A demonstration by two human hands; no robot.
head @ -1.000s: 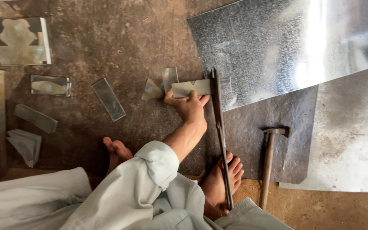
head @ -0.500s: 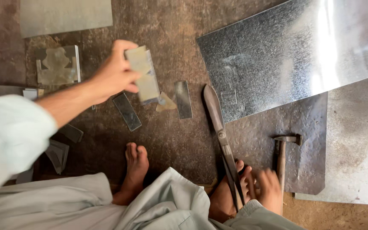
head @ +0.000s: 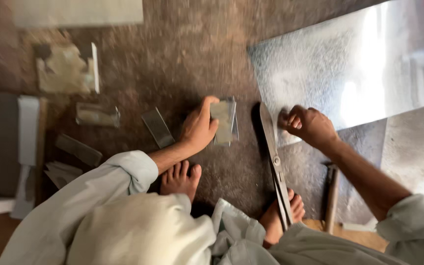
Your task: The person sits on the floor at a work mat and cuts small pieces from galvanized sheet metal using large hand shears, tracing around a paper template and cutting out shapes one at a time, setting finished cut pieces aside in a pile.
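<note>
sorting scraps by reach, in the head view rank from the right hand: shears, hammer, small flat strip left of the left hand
1. shears, just left of the right hand
2. hammer, below it, by the forearm
3. flat strip, far left, beyond the left hand

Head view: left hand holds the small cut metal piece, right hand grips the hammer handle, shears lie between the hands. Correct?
Not quite. In the head view the right hand is on the edge of the big metal sheet, not on the hammer, which lies untouched on the floor. The rest stands: left hand holds the small cut metal piece, and the shears lie between the hands.
</note>
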